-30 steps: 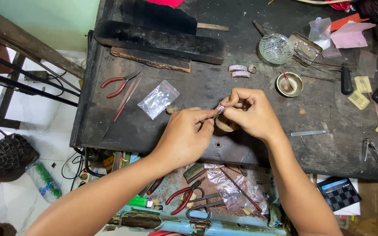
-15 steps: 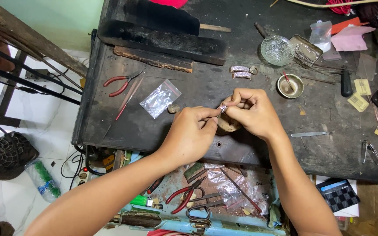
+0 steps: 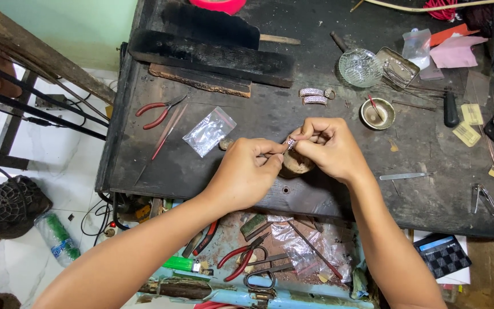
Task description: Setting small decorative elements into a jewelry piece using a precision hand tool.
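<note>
At frame centre, over the dark desk and just above a small round wooden block, both hands meet on a tiny sparkly ring. It looks light, rigid, slippery and easy to drop, so grip the band edges, not the stones. Left hand fingers and right hand fingers are pressed nearly closed, pinching the ring.

Left hand shifted slightly right, closer to ring.
</note>
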